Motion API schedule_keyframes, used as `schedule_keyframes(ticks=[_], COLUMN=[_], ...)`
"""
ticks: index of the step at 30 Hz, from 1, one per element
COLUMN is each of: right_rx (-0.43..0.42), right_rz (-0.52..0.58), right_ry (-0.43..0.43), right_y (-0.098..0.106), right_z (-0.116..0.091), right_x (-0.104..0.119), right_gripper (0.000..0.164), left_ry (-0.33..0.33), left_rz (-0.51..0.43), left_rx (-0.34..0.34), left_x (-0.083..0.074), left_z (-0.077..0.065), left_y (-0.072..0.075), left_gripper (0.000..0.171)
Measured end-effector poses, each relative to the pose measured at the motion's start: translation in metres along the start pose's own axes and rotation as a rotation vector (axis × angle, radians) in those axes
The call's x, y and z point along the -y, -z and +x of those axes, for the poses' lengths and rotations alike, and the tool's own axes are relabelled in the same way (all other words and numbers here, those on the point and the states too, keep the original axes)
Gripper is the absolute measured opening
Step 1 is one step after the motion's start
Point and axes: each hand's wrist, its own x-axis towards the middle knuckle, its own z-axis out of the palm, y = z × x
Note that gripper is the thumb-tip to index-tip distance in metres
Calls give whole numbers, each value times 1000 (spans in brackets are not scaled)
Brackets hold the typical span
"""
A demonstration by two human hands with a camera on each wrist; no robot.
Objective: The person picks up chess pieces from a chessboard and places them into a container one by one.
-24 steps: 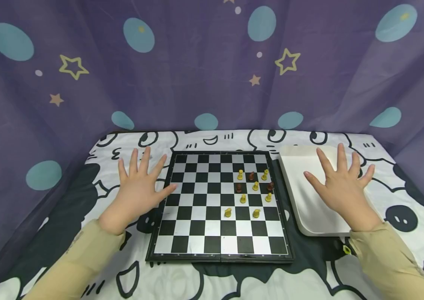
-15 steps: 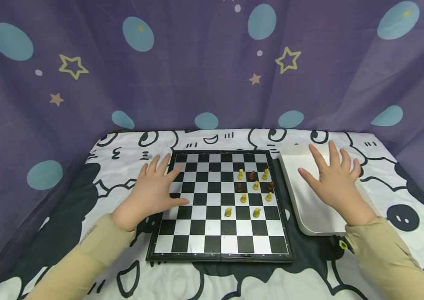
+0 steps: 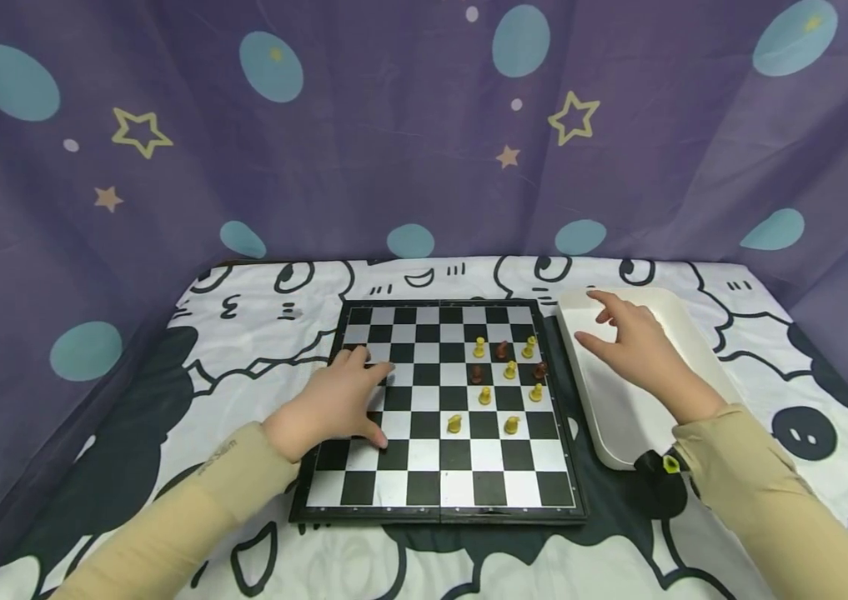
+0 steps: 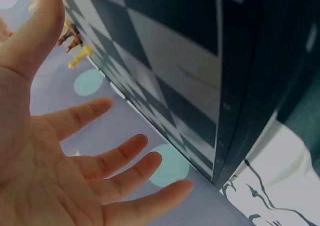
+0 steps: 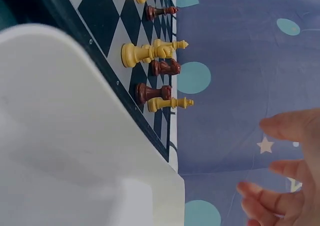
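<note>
Chess pieces [image 3: 510,371], yellow and dark red, stand on the right half of the chessboard [image 3: 424,454]. We note the left hand [image 3: 333,396] spread over its left side; the right hand [image 3: 641,350] hangs above the white tray [image 3: 619,417], thumb and forefinger apart. Neither grips anything. We judge this a reaching step; next probably calls for a careful pinch on one piece.

Black-and-white chessboard [image 3: 424,455], black-edged, center seam, lying flat, unfolded. Seven yellow chess pieces [image 3: 510,371] and three red-brown chess pieces [image 3: 502,351] standing upright, loosely scattered, all on right half. White shallow tray [image 3: 629,429], rounded corners, open side up, just right of board.
</note>
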Motion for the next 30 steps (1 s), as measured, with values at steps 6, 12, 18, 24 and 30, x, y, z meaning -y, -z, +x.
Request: schedule_keyframes(ticks=[6, 12, 18, 24, 30], right_rx=[96, 182, 270, 339, 380], right_rz=[48, 38, 9, -16, -34], right_ry=[10, 58, 128, 159, 165], right_y=[-5, -14, -24, -32, -36], right_z=[16, 30, 43, 50, 52], right_x=[2, 1, 2, 2, 2], right_gripper=[54, 46, 44, 43, 39], left_ry=[-21, -33, -26, -19, -28], left_rz=[11, 16, 4, -15, -25], left_rx=[43, 71, 135, 177, 177], left_x=[-3, -3, -3, -6, -9], left_z=[3, 6, 7, 6, 7], left_y=[-7, -10, -7, -5, -5], left_gripper=[107, 107, 105, 100, 99])
